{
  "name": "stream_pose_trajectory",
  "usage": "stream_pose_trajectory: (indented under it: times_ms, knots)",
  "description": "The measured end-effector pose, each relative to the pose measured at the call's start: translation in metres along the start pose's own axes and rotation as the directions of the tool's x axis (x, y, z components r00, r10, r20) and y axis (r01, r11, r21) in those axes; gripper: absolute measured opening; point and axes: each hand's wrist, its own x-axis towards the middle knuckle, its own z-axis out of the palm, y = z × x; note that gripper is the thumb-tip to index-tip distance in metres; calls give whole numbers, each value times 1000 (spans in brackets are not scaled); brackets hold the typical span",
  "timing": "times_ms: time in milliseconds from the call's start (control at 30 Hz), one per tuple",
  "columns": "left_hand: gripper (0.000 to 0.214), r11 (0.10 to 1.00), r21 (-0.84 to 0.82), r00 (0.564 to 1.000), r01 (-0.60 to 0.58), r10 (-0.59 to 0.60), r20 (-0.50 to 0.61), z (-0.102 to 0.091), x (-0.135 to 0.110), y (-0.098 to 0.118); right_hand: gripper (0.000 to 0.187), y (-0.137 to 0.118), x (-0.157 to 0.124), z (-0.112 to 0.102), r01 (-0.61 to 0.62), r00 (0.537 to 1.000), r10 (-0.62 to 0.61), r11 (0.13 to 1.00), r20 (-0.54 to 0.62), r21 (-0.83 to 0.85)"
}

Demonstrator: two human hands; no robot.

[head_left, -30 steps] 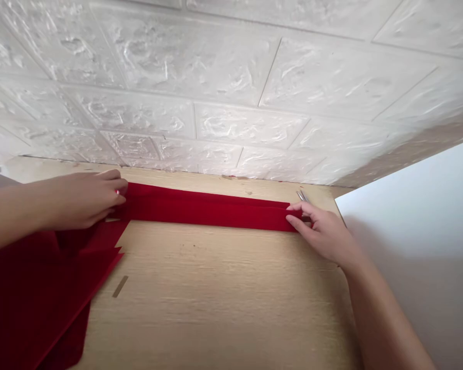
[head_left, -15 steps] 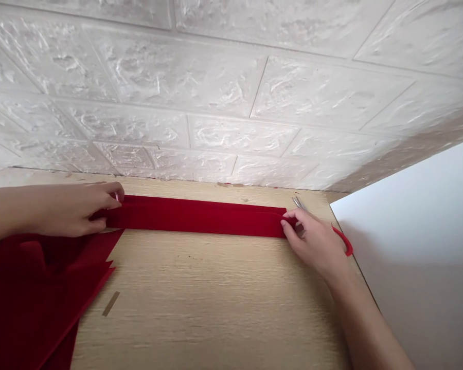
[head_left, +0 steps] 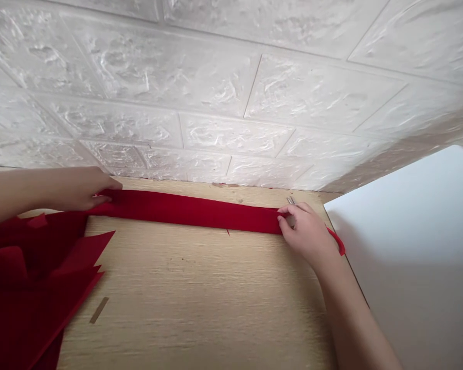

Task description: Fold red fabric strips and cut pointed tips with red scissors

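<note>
A long folded strip of red fabric (head_left: 193, 209) stretches across the table between my two hands. My left hand (head_left: 94, 187) pinches its left end between thumb and fingers, slightly raised from the tabletop. At the other end, my right hand (head_left: 303, 226) grips the strip with thumb and fingertips. Partly hidden under and behind my right hand lie scissors with a red handle (head_left: 336, 241); their metal tips (head_left: 290, 201) poke out past the fingers. A heap of the same red fabric (head_left: 31, 298) spreads over the left side, below my left forearm.
The wooden table (head_left: 200, 303) meets a white brick-patterned wall (head_left: 208, 82) at the back. A white panel (head_left: 416, 226) stands along the right edge. A thin brown piece (head_left: 99, 310) and a small red scrap (head_left: 228, 232) are on the tabletop.
My left hand has lifted and drawn the strip's left end slightly away; the strip's two layers now lie closer together. The right hand keeps its hold. The view has shifted a little.
</note>
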Motion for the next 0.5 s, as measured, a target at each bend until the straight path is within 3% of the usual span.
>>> stream_pose_trajectory:
  times_ms: [67,300,500]
  knots:
    - [35,1000,9,997,19,-20,71,-3,2,0,13,3,-3,2,25,999,-24,999,-33,24]
    - [32,996,-20,997,82,-82,0,5,-10,7,15,3,-2,-1,-81,997,83,992,-10,99]
    - [33,998,-46,997,31,-34,-63,30,-1,-28,15,2,-1,3,-146,987,153,981,-48,129]
